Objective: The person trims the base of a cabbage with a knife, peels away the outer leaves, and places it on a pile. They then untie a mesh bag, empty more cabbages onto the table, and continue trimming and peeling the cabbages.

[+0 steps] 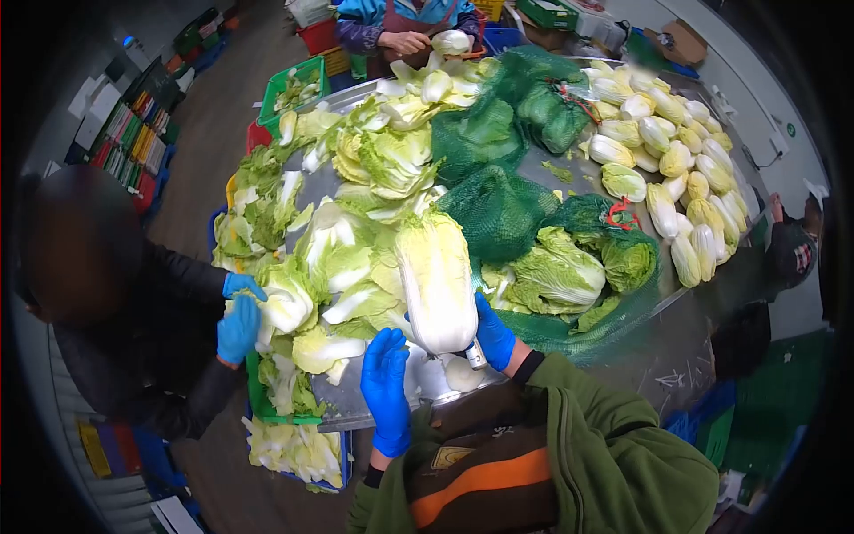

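Observation:
A trimmed napa cabbage point(436, 280), pale yellow with a white base, is held up over the table's near edge. My right hand point(495, 331), in a blue glove, grips it from its right side and underneath, with some fingers hidden behind it. A short silver-and-white piece like a handle point(476, 355) shows beside that hand below the cabbage. My left hand point(386, 384), also blue-gloved, is open to the lower left of the cabbage, fingers stretched upward and apart from it. Loose outer leaves point(356, 298) lie just beyond it.
Green mesh bags point(498, 209) with cabbages lie mid-table; one stands open at right with untrimmed cabbages point(559, 274). Trimmed cabbages point(672, 160) are piled far right. At left, a co-worker's blue-gloved hands point(238, 327) handle a cabbage; another person point(405, 40) works opposite. Leaf-filled crates point(298, 454) line the left edge.

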{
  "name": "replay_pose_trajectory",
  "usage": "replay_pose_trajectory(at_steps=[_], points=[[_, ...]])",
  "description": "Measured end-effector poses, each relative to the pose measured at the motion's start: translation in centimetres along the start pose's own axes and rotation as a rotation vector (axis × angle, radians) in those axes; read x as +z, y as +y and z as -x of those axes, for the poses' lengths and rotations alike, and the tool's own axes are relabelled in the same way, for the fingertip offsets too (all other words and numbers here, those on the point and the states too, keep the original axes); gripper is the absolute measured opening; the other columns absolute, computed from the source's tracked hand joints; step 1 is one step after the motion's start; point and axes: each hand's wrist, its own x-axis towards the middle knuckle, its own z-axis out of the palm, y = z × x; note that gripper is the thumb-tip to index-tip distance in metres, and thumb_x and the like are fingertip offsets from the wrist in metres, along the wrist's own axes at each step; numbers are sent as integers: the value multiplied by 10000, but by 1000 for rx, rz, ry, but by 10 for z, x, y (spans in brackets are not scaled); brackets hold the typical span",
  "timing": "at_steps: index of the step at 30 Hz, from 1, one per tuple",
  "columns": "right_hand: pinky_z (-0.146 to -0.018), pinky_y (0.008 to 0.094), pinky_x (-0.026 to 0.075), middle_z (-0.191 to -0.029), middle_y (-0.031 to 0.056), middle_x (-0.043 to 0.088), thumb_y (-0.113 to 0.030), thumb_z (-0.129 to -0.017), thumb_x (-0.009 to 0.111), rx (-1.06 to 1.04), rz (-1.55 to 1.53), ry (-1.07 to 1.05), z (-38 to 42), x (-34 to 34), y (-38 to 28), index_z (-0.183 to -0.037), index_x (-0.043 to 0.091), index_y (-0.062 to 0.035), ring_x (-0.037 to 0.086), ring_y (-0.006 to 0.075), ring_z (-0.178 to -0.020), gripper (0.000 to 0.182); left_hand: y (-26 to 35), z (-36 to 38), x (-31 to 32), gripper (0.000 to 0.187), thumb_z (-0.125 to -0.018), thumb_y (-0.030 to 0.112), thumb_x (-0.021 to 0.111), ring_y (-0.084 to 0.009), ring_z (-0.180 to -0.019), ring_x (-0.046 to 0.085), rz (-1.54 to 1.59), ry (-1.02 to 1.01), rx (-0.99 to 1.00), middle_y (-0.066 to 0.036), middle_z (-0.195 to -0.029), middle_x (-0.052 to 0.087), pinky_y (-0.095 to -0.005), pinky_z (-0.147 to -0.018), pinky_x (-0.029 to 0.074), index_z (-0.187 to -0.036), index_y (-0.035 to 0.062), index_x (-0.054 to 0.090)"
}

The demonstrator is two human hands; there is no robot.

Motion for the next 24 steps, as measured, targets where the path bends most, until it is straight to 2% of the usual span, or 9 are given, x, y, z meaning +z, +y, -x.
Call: replay_pose_trajectory(at_steps=[5,8,11,15,18,20,21,22,24], points=[[-1084,454,334,-1385,159,453,-449,-839,653,-36,-117,-74,12,-15,-12,-1421,340,-78,433,300,-1273,758,-7,-3,20,371,-924,101,555,-151,-965,584,-31,11,-50,-111,-1120,606,-275,-828,469,-1272,-15,499],[-1081,450,339,-1392,154,447,-418,-811,695,29,35,-111,26,-31,-24,-1417,345,-63,436,300,-1272,784,-8,-8,36,458,-844,8,657,-62,-813,543,-57,-133,-117,-41,-1008,608,-196,-724,457,-1269,-17,487],[-1090,451,326,-1397,155,441,-382,-777,736,5,235,16,40,-31,-38,-1412,346,-43,432,301,-1276,818,-4,-14,53,452,-819,2,686,-50,-792,537,-28,-149,-163,-29,-953,605,-192,-710,456,-1231,-16,500],[-1105,452,306,-1397,159,440,-352,-758,758,-73,131,-45,57,-24,-46,-1411,347,-44,423,306,-1283,831,-15,-19,64,418,-814,-2,693,-72,-816,560,37,-173,-250,-28,-924,608,-221,-737,471,-1189,-16,508],[-1113,448,296,-1401,154,436,-363,-756,759,-145,121,176,67,-25,-47,-1415,341,-54,413,310,-1290,840,-26,-18,79,360,-823,0,686,-108,-858,579,126,-143,-154,-55,-949,617,-254,-776,483,-1139,-13,513],[-1115,448,294,-1401,152,436,-381,-805,710,-223,-157,-167,57,-45,-49,-1420,337,-70,400,306,-1301,783,-19,-17,96,341,-818,-9,681,-125,-862,581,174,-161,-143,-71,-946,616,-263,-780,484,-1115,-11,513],[-1133,519,231,-1430,172,396,-482,-795,665,-287,-138,-94,53,-55,-55,-1443,304,-85,361,332,-1330,841,-15,-15,104,324,-812,-19,675,-142,-866,583,221,-157,-130,-87,-943,615,-271,-785,485,-1091,-8,512],[-1133,519,231,-1430,172,396,-482,-795,665,-311,-132,-97,50,-52,-62,-1443,304,-85,361,332,-1330,841,-14,-16,104,324,-812,-19,675,-142,-866,583,226,-181,-128,-87,-943,615,-271,-785,485,-1091,-8,512],[-1053,445,385,-1362,131,479,-484,-880,578,-514,55,131,48,-44,-90,-1391,383,-103,480,270,-1234,666,-17,-22,99,307,-775,-67,650,-162,-850,583,32,-390,-160,-105,-920,603,-278,-769,486,-1034,-3,500]])
